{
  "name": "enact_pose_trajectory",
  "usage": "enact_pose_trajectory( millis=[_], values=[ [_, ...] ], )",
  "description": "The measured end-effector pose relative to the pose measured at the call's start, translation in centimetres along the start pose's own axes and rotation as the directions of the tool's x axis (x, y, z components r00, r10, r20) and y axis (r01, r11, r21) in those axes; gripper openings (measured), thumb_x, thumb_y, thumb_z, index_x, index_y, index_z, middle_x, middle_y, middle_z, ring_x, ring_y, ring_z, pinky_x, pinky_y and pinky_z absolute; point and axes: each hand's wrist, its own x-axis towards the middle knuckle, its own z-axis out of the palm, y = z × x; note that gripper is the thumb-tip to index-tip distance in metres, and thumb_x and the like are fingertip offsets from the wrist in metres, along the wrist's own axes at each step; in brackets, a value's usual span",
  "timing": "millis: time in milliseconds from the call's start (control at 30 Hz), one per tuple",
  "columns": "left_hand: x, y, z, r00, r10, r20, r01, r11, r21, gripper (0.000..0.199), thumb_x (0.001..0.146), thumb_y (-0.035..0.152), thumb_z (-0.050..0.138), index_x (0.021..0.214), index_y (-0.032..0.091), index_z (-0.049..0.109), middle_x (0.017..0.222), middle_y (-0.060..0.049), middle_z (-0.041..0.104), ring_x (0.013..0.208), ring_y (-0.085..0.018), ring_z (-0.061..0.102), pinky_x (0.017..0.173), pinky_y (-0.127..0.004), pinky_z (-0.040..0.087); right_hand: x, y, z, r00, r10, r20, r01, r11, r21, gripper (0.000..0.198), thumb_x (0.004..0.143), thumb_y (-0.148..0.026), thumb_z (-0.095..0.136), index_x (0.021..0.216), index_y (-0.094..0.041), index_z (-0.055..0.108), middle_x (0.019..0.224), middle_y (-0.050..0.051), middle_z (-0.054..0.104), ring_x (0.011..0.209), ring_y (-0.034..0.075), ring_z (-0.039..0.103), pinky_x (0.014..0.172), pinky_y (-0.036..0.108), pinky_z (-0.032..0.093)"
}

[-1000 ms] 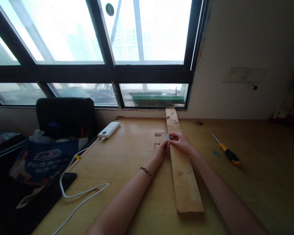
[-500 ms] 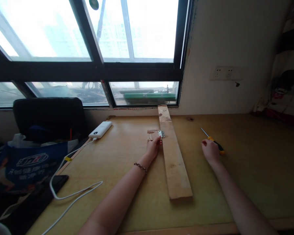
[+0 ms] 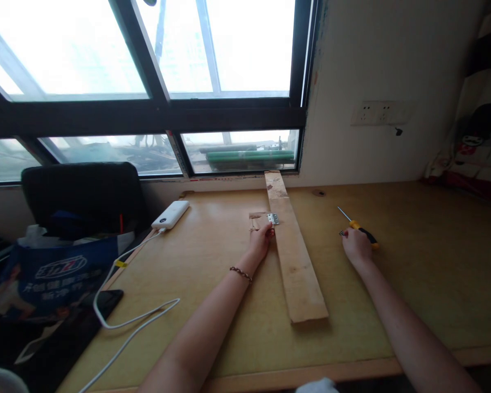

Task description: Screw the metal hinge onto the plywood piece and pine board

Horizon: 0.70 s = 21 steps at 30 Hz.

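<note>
Silver hinge [image 3: 273, 219] mid-frame is gripped by the left hand [image 3: 260, 241]; centre-right, the right hand [image 3: 357, 246] pinches a metal piece [image 3: 342, 233].

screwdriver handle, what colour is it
Yellow and black; the screwdriver handle shows best in the head view, partly behind the right hand.

Bright window [image 3: 147, 115], pale wall [image 3: 372, 60]; dark backrest [image 3: 82, 191], probably chair.
</note>
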Motion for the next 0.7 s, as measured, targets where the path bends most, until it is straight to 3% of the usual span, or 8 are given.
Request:
enact_pose_trajectory(
  millis=[233, 467, 700],
  values=[
    [0.4, -0.3, -0.3, 1.000, 0.018, 0.007, -0.018, 1.000, -0.009, 0.019, 0.059, 0.012, 0.071, 0.074, 0.010, 0.060, 0.060, 0.001, 0.061, 0.047, -0.006, 0.053, 0.049, -0.017, 0.043, 0.1, -0.3, 0.3, 0.998, -0.047, 0.035, 0.047, 0.999, 0.003, 0.026, 0.086, -0.022, 0.042, 0.090, -0.014, 0.066, 0.087, 0.013, 0.066, 0.082, 0.023, 0.062, 0.061, 0.029, 0.040],
    [0.3, -0.3, -0.3, 1.000, 0.024, 0.015, -0.024, 1.000, -0.014, 0.021, 0.058, 0.012, 0.072, 0.075, 0.011, 0.060, 0.060, 0.001, 0.061, 0.048, -0.006, 0.053, 0.048, -0.016, 0.044, 0.4, -0.5, 0.9, 0.986, -0.144, 0.078, 0.148, 0.988, -0.043, 0.027, 0.087, -0.020, 0.040, 0.094, -0.007, 0.063, 0.092, 0.017, 0.062, 0.087, 0.022, 0.059, 0.068, 0.027, 0.040],
    [0.2, -0.3, -0.2, 0.999, 0.031, 0.016, -0.031, 0.999, -0.007, 0.019, 0.059, 0.013, 0.071, 0.074, 0.011, 0.059, 0.061, 0.001, 0.061, 0.048, -0.006, 0.053, 0.049, -0.016, 0.044, 0.4, -0.7, 1.1, 0.987, -0.151, 0.052, 0.146, 0.985, 0.094, 0.026, 0.087, -0.020, 0.041, 0.096, -0.010, 0.063, 0.095, 0.017, 0.060, 0.087, 0.021, 0.058, 0.073, 0.028, 0.041]
  ],
)
